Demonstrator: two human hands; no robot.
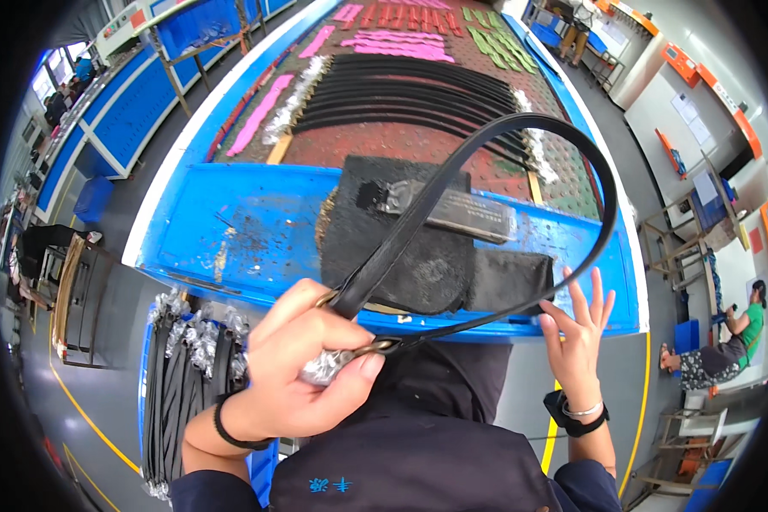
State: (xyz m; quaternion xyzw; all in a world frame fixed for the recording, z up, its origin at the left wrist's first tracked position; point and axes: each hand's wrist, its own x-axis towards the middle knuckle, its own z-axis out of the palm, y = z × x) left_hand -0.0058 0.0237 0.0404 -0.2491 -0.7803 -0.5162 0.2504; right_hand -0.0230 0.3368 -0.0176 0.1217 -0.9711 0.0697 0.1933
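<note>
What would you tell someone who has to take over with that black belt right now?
Left hand: shut on the belt at its wrapped buckle end.
Right hand: open, fingers spread, touching the belt's loop.
The belt curves up in a big loop over the blue bench and its black pads.
Done: many belts lie in rows on the table.
Left: a bundle of belts hangs at the left.

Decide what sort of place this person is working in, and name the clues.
Probably a belt-making workshop or factory floor. A long blue workbench carries rows of black straps and pink ones, the left hand holds a looped black belt, and more bundled belts lie below.
</note>
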